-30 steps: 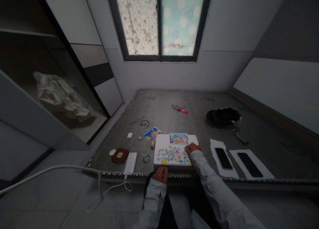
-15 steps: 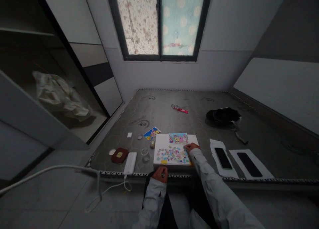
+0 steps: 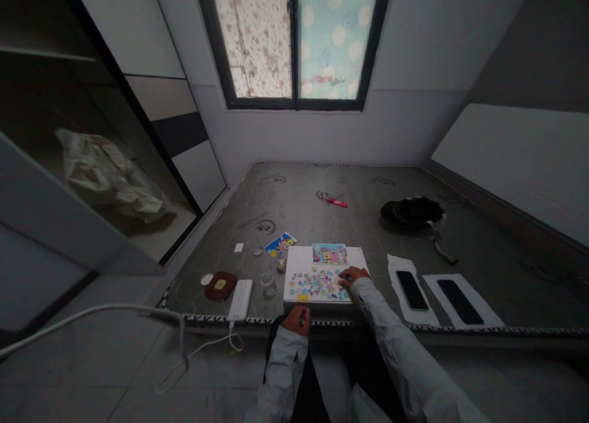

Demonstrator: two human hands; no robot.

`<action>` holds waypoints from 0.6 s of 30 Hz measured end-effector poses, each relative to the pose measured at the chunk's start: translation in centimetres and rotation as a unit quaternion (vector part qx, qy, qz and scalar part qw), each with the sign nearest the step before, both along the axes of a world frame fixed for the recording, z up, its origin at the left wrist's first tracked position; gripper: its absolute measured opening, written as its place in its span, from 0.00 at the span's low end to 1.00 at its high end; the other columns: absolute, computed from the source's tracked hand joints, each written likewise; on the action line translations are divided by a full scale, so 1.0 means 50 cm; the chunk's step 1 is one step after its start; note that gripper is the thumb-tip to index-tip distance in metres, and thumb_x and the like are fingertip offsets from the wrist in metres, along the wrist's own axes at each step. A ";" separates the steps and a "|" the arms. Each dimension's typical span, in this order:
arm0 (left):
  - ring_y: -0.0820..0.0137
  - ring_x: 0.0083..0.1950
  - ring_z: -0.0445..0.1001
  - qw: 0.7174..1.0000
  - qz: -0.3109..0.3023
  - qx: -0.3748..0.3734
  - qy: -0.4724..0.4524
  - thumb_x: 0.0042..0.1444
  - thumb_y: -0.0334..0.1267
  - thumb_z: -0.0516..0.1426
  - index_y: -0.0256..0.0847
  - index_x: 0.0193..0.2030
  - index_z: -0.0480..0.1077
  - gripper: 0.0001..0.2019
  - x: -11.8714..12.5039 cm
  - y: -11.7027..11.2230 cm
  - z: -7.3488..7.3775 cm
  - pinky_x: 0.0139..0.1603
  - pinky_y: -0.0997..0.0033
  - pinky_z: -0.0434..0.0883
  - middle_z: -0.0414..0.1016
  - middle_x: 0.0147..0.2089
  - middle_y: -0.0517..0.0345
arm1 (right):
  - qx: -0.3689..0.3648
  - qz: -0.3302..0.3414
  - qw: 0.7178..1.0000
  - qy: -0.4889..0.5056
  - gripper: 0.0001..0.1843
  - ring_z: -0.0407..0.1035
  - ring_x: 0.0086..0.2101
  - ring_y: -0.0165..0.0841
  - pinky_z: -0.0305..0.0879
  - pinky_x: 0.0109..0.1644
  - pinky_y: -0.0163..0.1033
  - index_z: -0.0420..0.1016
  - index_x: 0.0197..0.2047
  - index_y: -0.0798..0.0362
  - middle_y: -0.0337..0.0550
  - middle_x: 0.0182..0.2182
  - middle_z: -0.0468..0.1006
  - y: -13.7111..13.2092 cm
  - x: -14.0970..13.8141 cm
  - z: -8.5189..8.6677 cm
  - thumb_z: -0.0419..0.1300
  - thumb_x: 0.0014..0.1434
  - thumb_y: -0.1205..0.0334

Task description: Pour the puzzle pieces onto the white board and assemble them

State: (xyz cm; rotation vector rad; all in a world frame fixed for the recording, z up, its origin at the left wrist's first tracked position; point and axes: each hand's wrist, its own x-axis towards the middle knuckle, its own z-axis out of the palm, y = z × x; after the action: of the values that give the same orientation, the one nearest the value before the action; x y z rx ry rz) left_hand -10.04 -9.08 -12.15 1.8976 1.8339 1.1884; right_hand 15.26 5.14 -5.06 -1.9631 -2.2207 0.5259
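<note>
Loose jigsaw puzzle pieces [image 3: 317, 285] lie spread over a white box [image 3: 294, 257] at the bed's front edge. Behind them on the box is a colourful cartoon picture card [image 3: 329, 253]. My right hand [image 3: 355, 277] is over the right side of the pieces, its fingers bent down and pinched; a small teal puzzle piece seems to show between them. Just in front of the box, my left hand [image 3: 297, 320] is curled into a fist. Something small and greyish shows inside it, too small to name.
Left of the box are a glass jar [image 3: 268, 285], a white power bank [image 3: 240, 300] with a cable, a brown case [image 3: 221, 285] and a blue cartoon card [image 3: 280, 245]. Two phones [image 3: 411, 290] on white sheets lie right. A black cap [image 3: 414, 213] and red strap [image 3: 332, 199] lie farther back.
My right hand has moved slightly toward me over the pieces, and its fingers have bent in more. My left hand has stayed in place, closed.
</note>
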 end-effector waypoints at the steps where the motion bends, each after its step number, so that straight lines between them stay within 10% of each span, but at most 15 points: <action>1: 0.75 0.33 0.75 1.000 -0.001 -0.004 -0.002 0.64 0.39 0.48 0.42 0.34 0.75 0.15 0.001 0.000 0.000 0.35 0.78 0.66 0.79 0.32 0.58 | -0.001 0.004 1.000 -0.002 0.12 0.73 0.44 0.34 0.56 0.53 0.39 0.82 0.42 0.43 0.38 0.42 0.81 -0.001 0.000 0.003 0.68 0.52 0.55; 10: 0.74 0.34 0.76 1.000 -0.001 -0.018 0.000 0.64 0.40 0.48 0.43 0.34 0.74 0.15 -0.006 0.005 -0.016 0.37 0.77 0.68 0.79 0.33 0.58 | 0.008 -0.052 0.999 -0.002 0.12 0.76 0.37 0.32 0.63 0.39 0.33 0.83 0.44 0.47 0.40 0.38 0.84 0.012 -0.011 0.020 0.58 0.61 0.57; 18: 0.74 0.35 0.77 1.000 -0.003 -0.006 -0.012 0.64 0.40 0.48 0.43 0.34 0.75 0.15 -0.003 0.003 -0.015 0.39 0.77 0.69 0.79 0.33 0.57 | 0.054 -0.002 0.997 -0.060 0.11 0.71 0.49 0.41 0.56 0.54 0.43 0.84 0.40 0.46 0.46 0.44 0.83 -0.013 -0.065 0.020 0.59 0.61 0.57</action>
State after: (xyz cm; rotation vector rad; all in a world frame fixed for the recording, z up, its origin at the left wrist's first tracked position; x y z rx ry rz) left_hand -10.19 -8.93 -12.90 1.8737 1.8179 1.1885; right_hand 12.03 4.48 -4.07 -1.9927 -2.2621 0.2871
